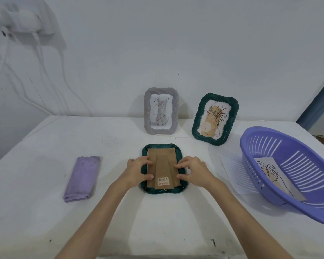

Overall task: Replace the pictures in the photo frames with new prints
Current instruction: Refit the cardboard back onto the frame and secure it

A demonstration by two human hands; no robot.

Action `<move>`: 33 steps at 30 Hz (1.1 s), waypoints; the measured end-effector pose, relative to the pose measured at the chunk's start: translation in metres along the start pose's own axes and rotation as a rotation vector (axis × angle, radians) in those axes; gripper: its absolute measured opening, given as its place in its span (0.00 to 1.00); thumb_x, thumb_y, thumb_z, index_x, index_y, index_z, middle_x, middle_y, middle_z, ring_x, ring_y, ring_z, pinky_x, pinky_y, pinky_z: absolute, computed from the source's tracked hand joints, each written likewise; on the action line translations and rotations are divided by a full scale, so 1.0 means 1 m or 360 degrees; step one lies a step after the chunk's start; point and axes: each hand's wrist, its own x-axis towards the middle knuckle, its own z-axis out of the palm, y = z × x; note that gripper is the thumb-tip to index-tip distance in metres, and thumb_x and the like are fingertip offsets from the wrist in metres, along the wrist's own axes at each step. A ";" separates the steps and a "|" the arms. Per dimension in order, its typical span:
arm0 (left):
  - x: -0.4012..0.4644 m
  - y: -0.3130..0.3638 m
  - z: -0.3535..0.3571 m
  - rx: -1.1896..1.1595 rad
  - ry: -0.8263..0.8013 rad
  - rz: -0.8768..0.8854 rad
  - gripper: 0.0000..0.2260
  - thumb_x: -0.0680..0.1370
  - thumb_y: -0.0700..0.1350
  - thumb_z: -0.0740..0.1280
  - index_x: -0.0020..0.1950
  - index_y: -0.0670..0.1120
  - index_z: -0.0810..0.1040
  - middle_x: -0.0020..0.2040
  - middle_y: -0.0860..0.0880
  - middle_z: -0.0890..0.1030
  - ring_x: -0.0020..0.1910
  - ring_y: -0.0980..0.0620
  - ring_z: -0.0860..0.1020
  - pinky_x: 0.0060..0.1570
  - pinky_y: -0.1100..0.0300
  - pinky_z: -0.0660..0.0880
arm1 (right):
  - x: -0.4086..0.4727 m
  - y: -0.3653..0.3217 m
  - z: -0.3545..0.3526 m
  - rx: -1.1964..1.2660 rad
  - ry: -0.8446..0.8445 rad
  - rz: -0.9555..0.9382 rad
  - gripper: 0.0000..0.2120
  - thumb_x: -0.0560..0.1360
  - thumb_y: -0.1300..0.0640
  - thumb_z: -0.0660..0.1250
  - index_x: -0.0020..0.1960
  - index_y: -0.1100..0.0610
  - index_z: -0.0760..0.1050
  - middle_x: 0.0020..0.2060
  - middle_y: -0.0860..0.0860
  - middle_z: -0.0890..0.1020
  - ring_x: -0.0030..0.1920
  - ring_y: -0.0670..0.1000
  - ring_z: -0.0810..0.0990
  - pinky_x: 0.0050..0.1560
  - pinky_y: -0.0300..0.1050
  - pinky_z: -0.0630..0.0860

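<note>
I'm pressing my left hand (138, 170) and right hand (192, 170), fingers bent, on the face-down frame's (163, 191) backing (164, 165); two frames standing, print (269, 171) waiting in basket (266, 200).

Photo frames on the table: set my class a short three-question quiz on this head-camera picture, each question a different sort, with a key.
1. True or false: the green frame under both hands lies face down.
2. Where does the loose leaf print lie? A in the purple basket; B on the folded purple cloth; C in the grey frame.
3. Fill in: the left hand and right hand press on the frame's brown ____ board.

Key: 1 true; 2 A; 3 backing.
</note>
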 end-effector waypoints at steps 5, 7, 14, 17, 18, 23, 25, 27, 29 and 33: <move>-0.002 0.000 0.000 0.0127 -0.0074 0.0023 0.24 0.75 0.48 0.67 0.70 0.49 0.66 0.74 0.52 0.61 0.70 0.46 0.57 0.69 0.55 0.55 | -0.001 0.003 0.003 0.0036 0.0019 -0.0022 0.18 0.73 0.50 0.68 0.63 0.49 0.75 0.64 0.46 0.73 0.62 0.52 0.68 0.63 0.52 0.65; -0.003 0.003 0.000 0.0133 -0.0025 0.0026 0.22 0.77 0.53 0.63 0.69 0.49 0.68 0.73 0.52 0.62 0.69 0.47 0.57 0.69 0.55 0.57 | -0.001 0.004 0.005 0.0047 0.0021 -0.0037 0.18 0.73 0.51 0.68 0.62 0.50 0.75 0.66 0.46 0.72 0.63 0.53 0.67 0.64 0.52 0.64; -0.004 0.013 0.004 0.0213 0.0049 0.0014 0.30 0.64 0.63 0.72 0.58 0.50 0.68 0.69 0.54 0.67 0.63 0.49 0.62 0.59 0.55 0.66 | 0.015 0.011 0.004 0.0317 0.0067 -0.0033 0.12 0.70 0.52 0.71 0.53 0.52 0.81 0.58 0.50 0.78 0.59 0.52 0.73 0.62 0.54 0.70; -0.004 0.015 0.003 0.0192 0.0066 0.0016 0.28 0.64 0.62 0.73 0.57 0.50 0.68 0.67 0.53 0.69 0.62 0.50 0.62 0.56 0.56 0.65 | 0.034 0.005 0.004 0.0374 0.0365 0.0108 0.17 0.72 0.52 0.69 0.59 0.54 0.76 0.55 0.56 0.75 0.58 0.55 0.73 0.60 0.53 0.71; -0.005 0.015 0.003 0.0190 0.0071 0.0023 0.28 0.64 0.62 0.72 0.57 0.49 0.68 0.67 0.54 0.69 0.62 0.50 0.62 0.56 0.56 0.65 | 0.041 0.004 0.004 0.0332 0.0397 0.0165 0.20 0.73 0.50 0.68 0.63 0.54 0.73 0.56 0.58 0.74 0.59 0.56 0.72 0.61 0.54 0.71; -0.006 0.011 0.005 0.0198 0.0102 0.0039 0.30 0.64 0.63 0.72 0.58 0.49 0.69 0.71 0.56 0.65 0.64 0.49 0.61 0.58 0.58 0.64 | 0.062 0.006 0.005 0.0084 0.0179 0.0225 0.25 0.74 0.45 0.64 0.69 0.49 0.66 0.58 0.57 0.72 0.59 0.57 0.70 0.58 0.52 0.70; -0.005 0.010 0.006 0.0183 0.0101 0.0033 0.29 0.64 0.63 0.72 0.58 0.50 0.69 0.73 0.56 0.63 0.65 0.49 0.61 0.60 0.56 0.64 | 0.064 0.006 0.004 0.0022 0.0169 0.0206 0.24 0.74 0.44 0.64 0.68 0.49 0.68 0.57 0.56 0.73 0.59 0.57 0.70 0.57 0.51 0.69; -0.004 0.008 0.007 0.0155 0.0093 0.0028 0.29 0.63 0.63 0.72 0.57 0.50 0.69 0.73 0.56 0.62 0.66 0.49 0.60 0.61 0.55 0.64 | 0.064 0.006 0.002 -0.0045 0.0185 0.0171 0.22 0.74 0.45 0.64 0.67 0.49 0.69 0.56 0.55 0.74 0.59 0.57 0.71 0.56 0.51 0.68; -0.003 0.007 0.007 0.0138 0.0089 0.0023 0.29 0.63 0.63 0.73 0.57 0.50 0.69 0.73 0.56 0.62 0.66 0.49 0.60 0.62 0.54 0.64 | 0.064 0.005 0.002 -0.0084 0.0216 0.0129 0.20 0.75 0.45 0.64 0.64 0.50 0.71 0.54 0.55 0.75 0.58 0.56 0.71 0.55 0.52 0.68; -0.003 0.007 0.007 0.0166 0.0085 0.0046 0.29 0.64 0.63 0.72 0.57 0.50 0.69 0.70 0.56 0.65 0.64 0.50 0.61 0.61 0.55 0.64 | 0.060 0.006 0.008 -0.0038 0.0284 0.0093 0.18 0.75 0.46 0.64 0.63 0.50 0.73 0.53 0.54 0.75 0.57 0.55 0.72 0.52 0.49 0.67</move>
